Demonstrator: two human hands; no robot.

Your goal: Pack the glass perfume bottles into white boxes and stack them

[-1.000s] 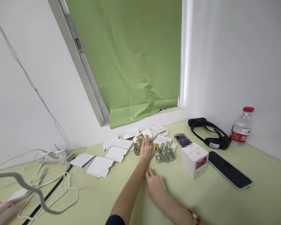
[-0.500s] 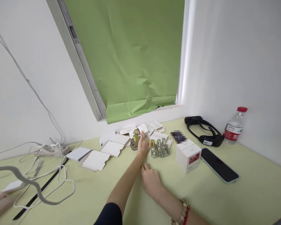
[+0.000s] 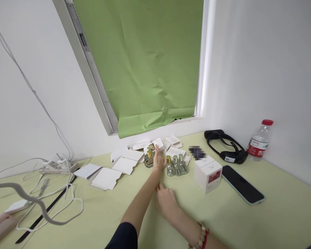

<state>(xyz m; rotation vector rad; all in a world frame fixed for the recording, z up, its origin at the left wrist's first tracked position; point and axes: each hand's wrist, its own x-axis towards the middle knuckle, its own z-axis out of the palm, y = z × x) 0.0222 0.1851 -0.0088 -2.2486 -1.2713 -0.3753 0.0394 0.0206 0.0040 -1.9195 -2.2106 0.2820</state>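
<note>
My left hand (image 3: 158, 161) reaches far forward and wraps the right side of a small round glass bottle (image 3: 148, 160) with a gold cap, which stands on the green table (image 3: 223, 221). One fingertip points up at a small white box (image 3: 158, 143) just behind. Right of the hand stand three small gold-capped bottles (image 3: 175, 165) in a row. Closer to me, my right hand (image 3: 166, 202) lies palm down on the table with nothing in it; a bead bracelet is on that wrist.
Flat white carton blanks (image 3: 107, 177) lie left of the bottles. A white cube box (image 3: 207, 174), a black phone (image 3: 242, 184), a black headset (image 3: 226, 147) and a water bottle (image 3: 259, 141) sit to the right. White cables and a power strip (image 3: 55, 167) fill the left.
The view has shifted slightly. My left hand stays at the round bottle and my right hand stays on the table, drawn a little nearer to me.
</note>
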